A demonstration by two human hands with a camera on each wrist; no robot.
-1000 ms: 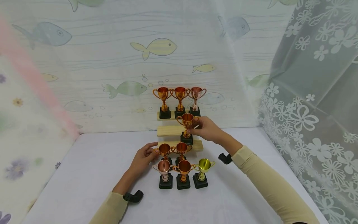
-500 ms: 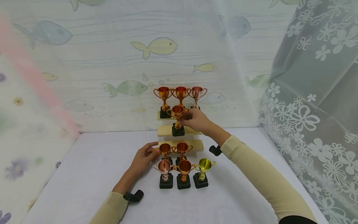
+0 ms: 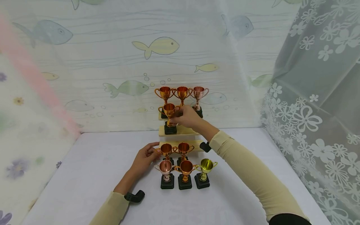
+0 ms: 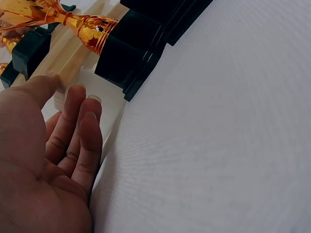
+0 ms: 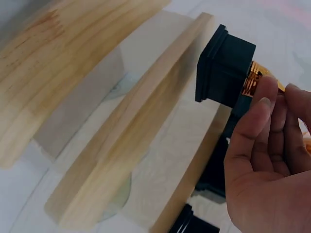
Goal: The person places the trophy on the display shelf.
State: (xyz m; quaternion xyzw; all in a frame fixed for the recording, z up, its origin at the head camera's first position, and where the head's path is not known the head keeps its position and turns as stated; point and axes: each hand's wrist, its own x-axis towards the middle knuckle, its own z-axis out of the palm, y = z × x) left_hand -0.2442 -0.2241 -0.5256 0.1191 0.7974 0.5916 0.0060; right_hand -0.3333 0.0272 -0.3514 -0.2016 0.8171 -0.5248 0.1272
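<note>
My right hand (image 3: 187,117) pinches the stem of a small orange-gold trophy cup (image 3: 169,108) with a black square base. In the right wrist view that base (image 5: 226,68) is upright in line with the step boards, close by the far end of the middle board (image 5: 131,131). From the head, it overlaps the left end of the middle step (image 3: 187,131) of a wooden step stand. At the left end of the lowest step (image 3: 197,145), my left hand (image 3: 144,157) holds the stand, its fingers (image 4: 90,133) curled beside the white support.
On the top step stand two orange-gold trophies (image 3: 182,91) and a rose-coloured one (image 3: 198,91). In front of the stand, two orange-gold trophies (image 3: 183,147) stand behind a row of three: rose (image 3: 165,166), orange-gold (image 3: 186,167) and yellow-gold (image 3: 206,165). Patterned curtains surround the white table.
My right hand has carried the trophy up and to the left, from over the lowest step to the middle step's left end. The left hand stays in place.
</note>
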